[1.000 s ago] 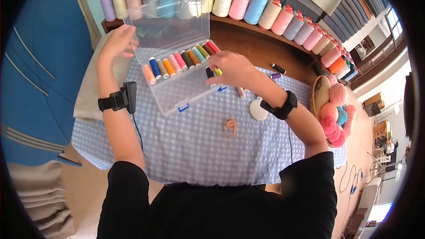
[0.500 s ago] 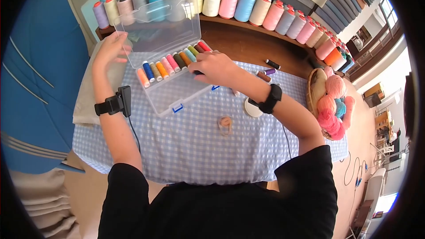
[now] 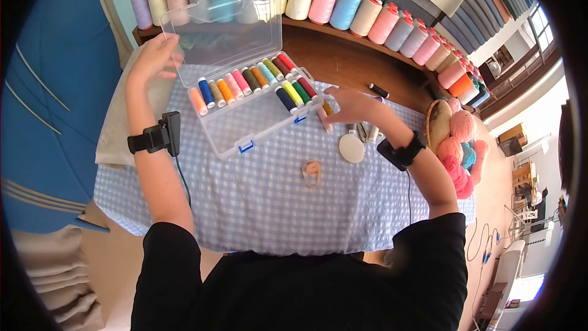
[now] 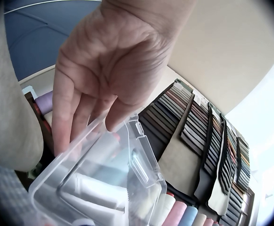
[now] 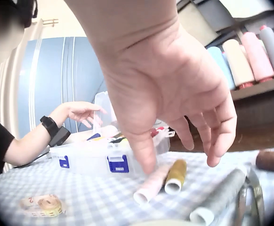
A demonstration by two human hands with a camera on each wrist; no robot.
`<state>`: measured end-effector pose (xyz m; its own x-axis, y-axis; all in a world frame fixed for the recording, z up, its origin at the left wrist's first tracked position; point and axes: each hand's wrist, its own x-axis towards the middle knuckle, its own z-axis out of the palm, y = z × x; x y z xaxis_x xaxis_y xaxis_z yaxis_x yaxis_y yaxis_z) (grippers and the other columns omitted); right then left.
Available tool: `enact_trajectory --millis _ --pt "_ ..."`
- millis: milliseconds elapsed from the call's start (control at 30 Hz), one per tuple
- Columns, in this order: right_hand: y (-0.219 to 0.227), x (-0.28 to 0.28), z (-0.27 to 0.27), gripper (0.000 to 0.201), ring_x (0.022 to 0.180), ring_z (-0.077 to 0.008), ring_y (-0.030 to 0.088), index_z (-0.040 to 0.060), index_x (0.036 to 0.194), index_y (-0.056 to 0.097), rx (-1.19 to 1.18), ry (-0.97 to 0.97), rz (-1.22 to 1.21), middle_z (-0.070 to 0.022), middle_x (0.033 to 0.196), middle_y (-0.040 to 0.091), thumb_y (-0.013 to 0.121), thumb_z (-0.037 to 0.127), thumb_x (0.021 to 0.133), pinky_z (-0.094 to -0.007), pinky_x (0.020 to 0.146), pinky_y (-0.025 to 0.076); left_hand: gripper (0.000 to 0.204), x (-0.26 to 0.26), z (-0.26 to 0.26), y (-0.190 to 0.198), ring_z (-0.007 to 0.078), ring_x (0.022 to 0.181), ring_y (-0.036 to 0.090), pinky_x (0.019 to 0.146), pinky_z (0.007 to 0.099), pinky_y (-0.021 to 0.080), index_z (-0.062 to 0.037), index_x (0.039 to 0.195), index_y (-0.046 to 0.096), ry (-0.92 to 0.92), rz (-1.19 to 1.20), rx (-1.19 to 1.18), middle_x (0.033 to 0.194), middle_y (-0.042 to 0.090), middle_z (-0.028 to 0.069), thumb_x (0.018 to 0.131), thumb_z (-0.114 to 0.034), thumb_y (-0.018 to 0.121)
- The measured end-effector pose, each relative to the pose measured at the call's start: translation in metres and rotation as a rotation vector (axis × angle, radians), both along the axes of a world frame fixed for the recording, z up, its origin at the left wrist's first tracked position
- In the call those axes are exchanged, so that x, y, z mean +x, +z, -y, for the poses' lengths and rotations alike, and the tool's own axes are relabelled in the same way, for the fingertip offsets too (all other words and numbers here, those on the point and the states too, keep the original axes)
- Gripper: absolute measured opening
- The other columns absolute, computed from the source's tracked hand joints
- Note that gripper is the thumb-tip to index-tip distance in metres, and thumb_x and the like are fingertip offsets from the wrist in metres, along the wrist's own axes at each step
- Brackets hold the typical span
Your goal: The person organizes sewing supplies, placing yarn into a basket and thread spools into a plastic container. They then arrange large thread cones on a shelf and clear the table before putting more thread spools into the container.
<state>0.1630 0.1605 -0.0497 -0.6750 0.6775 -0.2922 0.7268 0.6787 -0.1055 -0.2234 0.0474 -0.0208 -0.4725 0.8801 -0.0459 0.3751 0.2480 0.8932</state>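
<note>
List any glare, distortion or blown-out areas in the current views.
Head: fisheye bend, black surround, bright glint on the clear lid; left wrist: right edge blown out, some corners dark; right wrist: washed-out colours, the tape measure slightly soft.

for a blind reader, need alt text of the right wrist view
A bare right hand hangs open near a pale pink thread spool and a mustard spool on a blue checked tablecloth. Behind, the left hand holds the raised lid of a clear plastic box with blue latches.

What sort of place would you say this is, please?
Probably a sewing or tailoring workroom: large thread cones line a shelf, fabric swatches hang behind, and a tape measure lies on the table.
</note>
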Motion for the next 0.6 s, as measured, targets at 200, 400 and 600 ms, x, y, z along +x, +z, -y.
enact_trajectory --millis 200,400,600 --pt "-0.014 -0.013 0.003 0.061 0.096 -0.0322 0.060 0.0012 0.117 0.050 -0.058 -0.078 -0.029 -0.0214 0.101 0.062 0.069 0.032 0.068 -0.0374 0.083 0.046 0.042 0.004 0.003 0.003 0.0196 0.087 0.060 0.068 0.0344 0.053 -0.0093 0.122 0.048 0.011 -0.008 -0.015 0.099 0.061 0.0128 0.092 -0.039 0.044" --pt "0.011 -0.005 -0.010 0.048 0.081 -0.0297 0.064 0.0022 0.113 0.050 -0.053 -0.095 -0.167 -0.0167 0.078 0.065 0.064 0.023 0.072 -0.0351 0.075 0.049 0.043 0.002 0.002 0.002 0.0205 0.091 0.061 0.070 0.0338 0.052 -0.0129 0.125 0.047 0.001 -0.006 -0.031 0.103 0.060 0.0127 0.093 -0.042 0.043" --pt "0.043 -0.065 0.032 0.034 0.073 -0.0283 0.065 0.0029 0.107 0.052 -0.070 0.066 -0.465 -0.0163 0.076 0.064 0.058 0.019 0.077 -0.0356 0.069 0.050 0.042 0.000 0.001 0.000 0.0197 0.089 0.061 0.069 0.0333 0.052 -0.0127 0.123 0.048 0.008 -0.006 -0.023 0.101 0.061 0.0118 0.093 -0.041 0.044"
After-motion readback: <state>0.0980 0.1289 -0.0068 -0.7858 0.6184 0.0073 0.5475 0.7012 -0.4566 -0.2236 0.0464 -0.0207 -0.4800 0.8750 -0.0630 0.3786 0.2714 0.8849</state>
